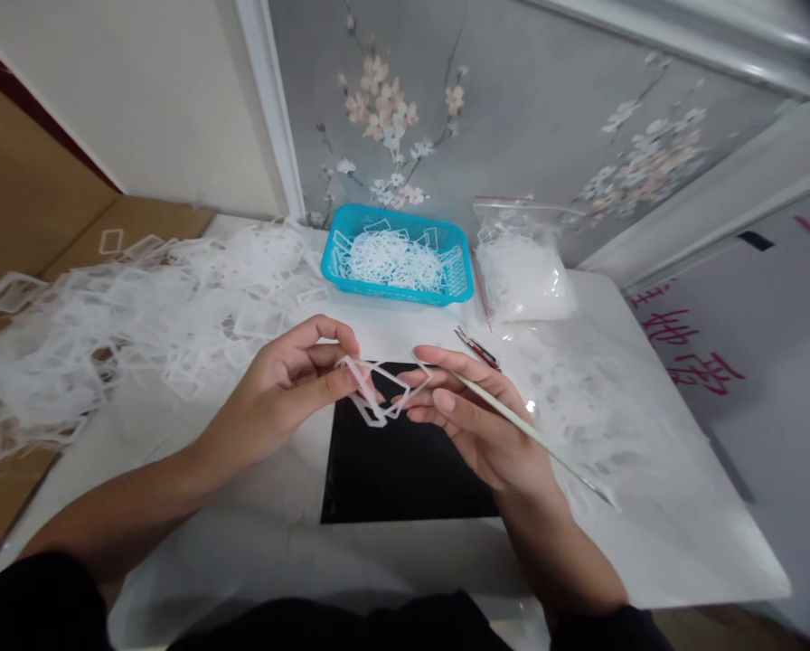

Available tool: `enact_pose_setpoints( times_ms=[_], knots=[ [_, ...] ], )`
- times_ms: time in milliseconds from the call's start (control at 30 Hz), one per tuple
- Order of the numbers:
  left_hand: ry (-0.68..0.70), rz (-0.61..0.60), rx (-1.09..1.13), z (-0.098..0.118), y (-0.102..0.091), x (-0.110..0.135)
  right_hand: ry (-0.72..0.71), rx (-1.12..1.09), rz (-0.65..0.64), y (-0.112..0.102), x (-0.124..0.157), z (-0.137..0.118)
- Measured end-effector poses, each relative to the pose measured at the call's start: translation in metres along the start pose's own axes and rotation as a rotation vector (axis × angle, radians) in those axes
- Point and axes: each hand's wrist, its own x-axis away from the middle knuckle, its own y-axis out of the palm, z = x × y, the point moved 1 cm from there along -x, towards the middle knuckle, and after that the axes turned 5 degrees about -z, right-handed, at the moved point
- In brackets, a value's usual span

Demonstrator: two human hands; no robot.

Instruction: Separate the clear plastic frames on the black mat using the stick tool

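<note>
My left hand (296,380) pinches several thin white plastic rectangular frames (372,411) between thumb and fingers, above a black mat (405,479). Facing it, my right hand (483,407) has a slim pale stick-like tool (513,418) lodged between thumb and forefinger. The tool's dark, pointed end slants down toward the right. Fingertips of my right hand reach the right side of one tilted frame; whether they grip it or only touch it, I cannot tell.
A large heap of white frames (194,289) covers the table's left. Behind the mat stand a blue basket (398,294) of white pieces and a clear bag (523,271) filled with more. Small thread snips (478,349) lie near my right hand. Translucent pieces (581,407) spread rightward.
</note>
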Motion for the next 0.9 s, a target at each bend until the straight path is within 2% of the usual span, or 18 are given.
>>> enact_pose_setpoints(
  times_ms=[333, 400, 467, 533, 600, 633, 700, 733, 767, 833, 900],
  knots=[
    [0.01, 0.03, -0.042, -0.003, 0.002, 0.005, -0.106, 0.206, -0.013, -0.002, 0.008, 0.003],
    [0.043, 0.025, -0.077, -0.001, 0.004, 0.006, -0.14, 0.299, 0.016, -0.007, 0.01, -0.002],
    [0.134, 0.027, -0.135, 0.002, 0.006, -0.003, -0.194, 0.472, 0.104, -0.015, 0.011, -0.007],
    [0.299, 0.056, -0.22, 0.005, 0.005, -0.029, -0.225, 0.696, 0.209, -0.026, 0.01, -0.008],
    [0.522, 0.11, -0.313, 0.006, -0.005, -0.072, -0.195, 0.905, 0.259, -0.041, 0.007, -0.001],
    [0.546, 0.129, -0.371, 0.005, -0.012, -0.097, -0.168, 0.99, 0.259, -0.051, 0.005, 0.006],
    [0.415, 0.159, -0.586, -0.001, -0.032, -0.148, -0.118, 1.139, 0.242, -0.075, 0.004, 0.025],
    [0.315, 0.175, -0.734, -0.005, -0.042, -0.169, -0.118, 1.198, 0.247, -0.089, 0.005, 0.036],
    [0.272, 0.18, -0.8, -0.009, -0.05, -0.186, -0.121, 1.257, 0.262, -0.104, 0.006, 0.046],
    [0.245, 0.178, -0.908, -0.018, -0.062, -0.204, -0.116, 1.375, 0.295, -0.137, 0.011, 0.062],
    [0.252, 0.16, -1.015, -0.026, -0.065, -0.204, -0.109, 1.462, 0.34, -0.168, 0.017, 0.07]
  ],
)
